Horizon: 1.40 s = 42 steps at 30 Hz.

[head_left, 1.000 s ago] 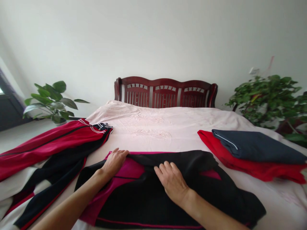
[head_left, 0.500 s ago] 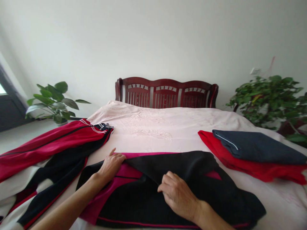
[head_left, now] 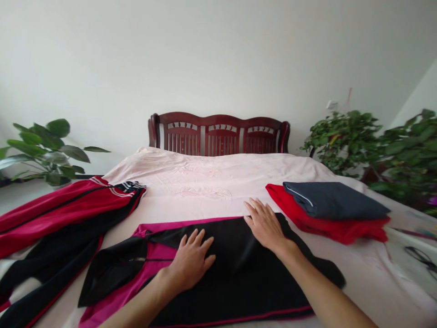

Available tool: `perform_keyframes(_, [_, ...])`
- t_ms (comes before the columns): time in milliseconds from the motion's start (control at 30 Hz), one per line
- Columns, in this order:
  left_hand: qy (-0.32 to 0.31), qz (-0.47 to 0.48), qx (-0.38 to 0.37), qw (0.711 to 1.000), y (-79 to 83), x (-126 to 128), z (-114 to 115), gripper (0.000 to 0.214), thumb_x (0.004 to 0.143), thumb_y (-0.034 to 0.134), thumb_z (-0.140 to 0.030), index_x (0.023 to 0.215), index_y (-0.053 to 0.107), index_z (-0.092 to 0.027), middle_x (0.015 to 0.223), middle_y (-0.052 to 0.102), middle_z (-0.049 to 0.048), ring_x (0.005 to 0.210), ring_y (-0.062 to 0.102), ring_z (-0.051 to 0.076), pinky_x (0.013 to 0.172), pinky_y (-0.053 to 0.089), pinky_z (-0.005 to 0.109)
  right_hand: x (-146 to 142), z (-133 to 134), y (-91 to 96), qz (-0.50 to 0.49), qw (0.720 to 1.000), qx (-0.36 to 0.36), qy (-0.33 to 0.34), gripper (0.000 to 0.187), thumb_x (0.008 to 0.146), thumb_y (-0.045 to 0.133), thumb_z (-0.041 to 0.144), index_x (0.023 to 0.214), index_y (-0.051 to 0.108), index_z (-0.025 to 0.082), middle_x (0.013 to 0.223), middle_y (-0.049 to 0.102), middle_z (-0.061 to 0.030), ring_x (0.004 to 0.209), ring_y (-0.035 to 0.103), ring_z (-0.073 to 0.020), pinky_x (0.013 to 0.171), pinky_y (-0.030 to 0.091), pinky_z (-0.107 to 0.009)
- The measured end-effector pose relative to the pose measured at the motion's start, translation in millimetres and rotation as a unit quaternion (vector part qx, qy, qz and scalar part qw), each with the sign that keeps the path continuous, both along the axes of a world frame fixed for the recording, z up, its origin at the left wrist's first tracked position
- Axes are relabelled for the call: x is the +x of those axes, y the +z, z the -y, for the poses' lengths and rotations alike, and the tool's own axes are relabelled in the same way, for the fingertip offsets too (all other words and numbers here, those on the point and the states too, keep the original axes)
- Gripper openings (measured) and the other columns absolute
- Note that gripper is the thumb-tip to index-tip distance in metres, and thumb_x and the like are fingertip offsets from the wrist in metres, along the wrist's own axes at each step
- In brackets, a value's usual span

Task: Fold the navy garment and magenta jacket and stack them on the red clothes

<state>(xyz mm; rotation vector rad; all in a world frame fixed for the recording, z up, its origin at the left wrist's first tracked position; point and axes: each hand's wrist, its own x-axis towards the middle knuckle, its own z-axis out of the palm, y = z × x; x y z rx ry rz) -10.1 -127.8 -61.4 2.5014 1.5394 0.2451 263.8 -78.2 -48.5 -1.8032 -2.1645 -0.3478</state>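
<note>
In front of me a black and magenta jacket (head_left: 239, 273) lies spread on the pink bedsheet (head_left: 191, 200), its black collar toward the left. One black sleeve is folded across its body. My left hand (head_left: 193, 259) rests on the jacket near the collar end, fingers spread. Farther right, my right hand (head_left: 264, 223) lies with fingers stretched out over the jacket's far edge. Neither hand grips the cloth.
Red and black track pants (head_left: 71, 218) spread along the left side. At right a folded dark blue garment (head_left: 337, 200) lies on a folded red garment (head_left: 344, 230). A wooden headboard (head_left: 221, 134) stands behind; leafy plants (head_left: 51, 146) flank the bed.
My right hand has let go of the black cloth and moved to the far edge, lying flat. My left hand has shifted right onto the jacket. The folded sleeve now lies flatter, and the view has turned right.
</note>
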Motion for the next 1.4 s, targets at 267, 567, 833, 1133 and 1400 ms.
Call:
perform_keyframes(267, [-0.008,-0.002,0.017,1.0,-37.1,-15.9,17.4,0.073,0.086,0.062,-0.042,0.15,0.029,-0.046,0.163,0.022,0.0093,0.146,0.019,0.045,0.11,0.019,0.074,53.3,-11.3,-40.8,0.03,0.968,-0.193,-0.155,0.055,0.099,0.028,0.048,0.15,0.036,0.028,0.159,0.034,-0.004,0.147,0.025,-0.0273,0.115,0.022,-0.054])
perform_keyframes(567, [0.027,0.082,0.062,0.994,-9.7,-78.3,-0.4,0.043,0.09,0.045,-0.014,0.126,0.064,-0.028,0.135,0.062,0.005,0.123,0.058,0.023,0.106,0.044,0.038,45.9,-14.5,-35.6,0.054,0.975,-0.15,-0.156,0.05,0.097,0.039,0.04,0.144,0.046,0.025,0.154,0.041,-0.0068,0.144,0.029,-0.0302,0.114,0.02,-0.057])
perform_keyframes(833, [0.161,-0.062,0.109,0.979,-6.6,-144.7,-26.6,0.044,0.082,0.047,-0.009,0.121,0.064,-0.019,0.127,0.062,0.014,0.117,0.057,0.031,0.097,0.044,0.046,-81.9,62.8,11.5,-0.127,0.97,-0.015,0.205,0.021,0.094,0.049,0.024,0.103,0.067,0.025,0.102,0.068,-0.0027,0.099,0.058,-0.0172,0.089,0.044,-0.03])
perform_keyframes(1133, [0.144,0.015,0.087,0.986,-12.1,-154.0,-49.4,0.035,0.086,0.039,-0.01,0.108,0.065,-0.02,0.111,0.07,0.007,0.107,0.063,0.02,0.094,0.047,0.03,-115.5,75.2,-19.2,-0.046,0.976,-0.049,0.207,0.037,0.088,0.046,0.003,0.096,0.072,0.029,0.09,0.064,-0.002,0.091,0.054,-0.0185,0.08,0.041,-0.03])
perform_keyframes(1400, [0.203,0.038,0.083,0.975,-32.7,-170.8,-39.4,0.056,0.084,0.048,-0.017,0.14,0.045,-0.022,0.145,0.051,0.0103,0.131,0.051,0.023,0.109,0.038,0.038,-99.8,77.6,-34.6,-0.116,0.967,-0.118,0.196,0.05,0.074,0.04,-0.005,0.1,0.068,0.028,0.088,0.065,0.0016,0.087,0.057,-0.015,0.075,0.041,-0.024])
